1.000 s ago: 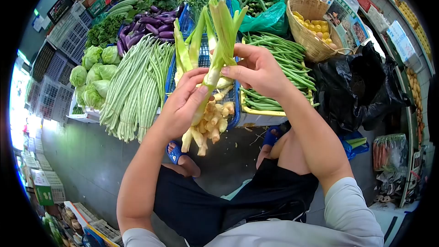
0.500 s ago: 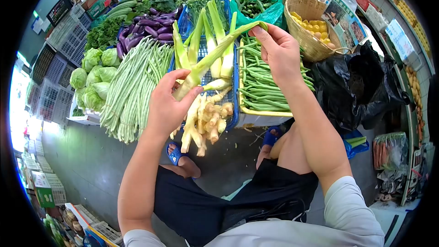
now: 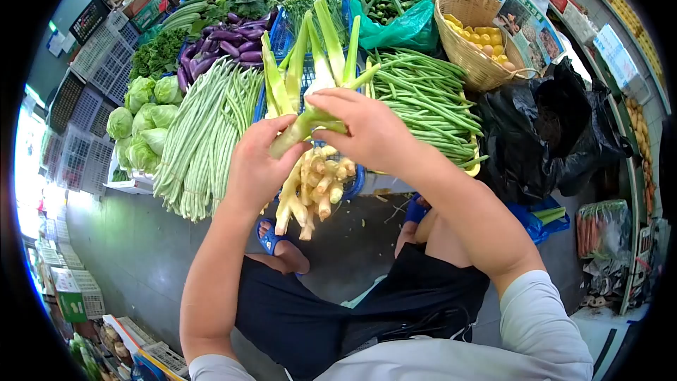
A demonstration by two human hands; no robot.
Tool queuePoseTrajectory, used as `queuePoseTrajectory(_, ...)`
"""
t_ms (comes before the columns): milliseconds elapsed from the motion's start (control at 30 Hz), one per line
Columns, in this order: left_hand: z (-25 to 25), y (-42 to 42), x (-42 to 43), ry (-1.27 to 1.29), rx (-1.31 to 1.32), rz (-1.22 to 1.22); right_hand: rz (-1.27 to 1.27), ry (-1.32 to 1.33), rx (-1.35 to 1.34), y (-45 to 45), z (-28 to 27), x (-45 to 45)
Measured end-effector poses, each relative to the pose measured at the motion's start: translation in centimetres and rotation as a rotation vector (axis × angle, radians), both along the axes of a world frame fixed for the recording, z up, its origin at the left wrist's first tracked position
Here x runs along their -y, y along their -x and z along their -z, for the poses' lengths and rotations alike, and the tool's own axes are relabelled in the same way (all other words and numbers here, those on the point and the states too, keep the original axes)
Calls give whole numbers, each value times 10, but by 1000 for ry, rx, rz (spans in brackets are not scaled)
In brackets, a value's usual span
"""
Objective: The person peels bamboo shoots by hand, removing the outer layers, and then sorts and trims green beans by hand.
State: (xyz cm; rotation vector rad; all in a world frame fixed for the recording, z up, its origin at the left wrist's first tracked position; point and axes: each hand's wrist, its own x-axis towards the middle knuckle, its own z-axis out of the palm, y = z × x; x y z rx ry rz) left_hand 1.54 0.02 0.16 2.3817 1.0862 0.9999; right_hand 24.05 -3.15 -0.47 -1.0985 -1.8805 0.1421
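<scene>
A pale green stalk (image 3: pixel 295 134) is held between both hands above the near end of a blue basket (image 3: pixel 259 109). My left hand (image 3: pixel 257 162) has its thumb and fingers closed round the lower, thicker end. My right hand (image 3: pixel 363 127) grips the stalk higher up, its fingers curled over it. Knobbly ginger roots (image 3: pixel 317 187) lie just below the hands at the basket's near edge. Behind the hands, more green-topped stalks (image 3: pixel 330 42) stand in the basket. The part of the stalk under my right fingers is hidden.
Long pale beans (image 3: pixel 204 141) and cabbages (image 3: pixel 144 116) lie to the left, with purple eggplants (image 3: pixel 229 39) behind. Green beans (image 3: pixel 419 99), a wicker basket (image 3: pixel 458 53) and a black plastic bag (image 3: pixel 543 127) are on the right. Blue slippers (image 3: pixel 271 238) rest on the floor.
My right hand has moved from the stalk's far upper tip down and left, close to my left hand. The stalk's top no longer stretches out to the upper right.
</scene>
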Motion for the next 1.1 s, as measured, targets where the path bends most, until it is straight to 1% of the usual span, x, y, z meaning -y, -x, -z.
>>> queuePoseTrajectory(67,1,0,1,64,-13,7,4,67,104,5,5,3)
queuePoseTrajectory(100,0,-1,2,65,-14,7,4,68,103,6,2,6)
queuePoseTrajectory(167,-3,-2,5,45,-29,29,50,131,245,6,-8,12)
queuePoseTrajectory(267,0,-2,6,99,-22,42,23,100,321,0,-5,8)
queuePoseTrajectory(367,-1,0,6,59,-96,52,-4,158,347,-3,-9,8)
queuePoseTrajectory(500,1,2,5,39,-136,64,-11,157,374,-4,-4,8)
queuePoseTrajectory(767,1,4,4,24,-194,95,30,248,564,6,-5,11)
queuePoseTrajectory(800,0,4,5,23,-194,94,29,247,564,7,-6,10)
queuePoseTrajectory(867,-1,4,7,100,-194,127,11,255,542,7,-7,7)
queuePoseTrajectory(967,-1,5,8,98,-217,117,-12,222,469,2,2,5)
queuePoseTrajectory(1100,0,9,7,87,-251,108,16,223,493,5,6,5)
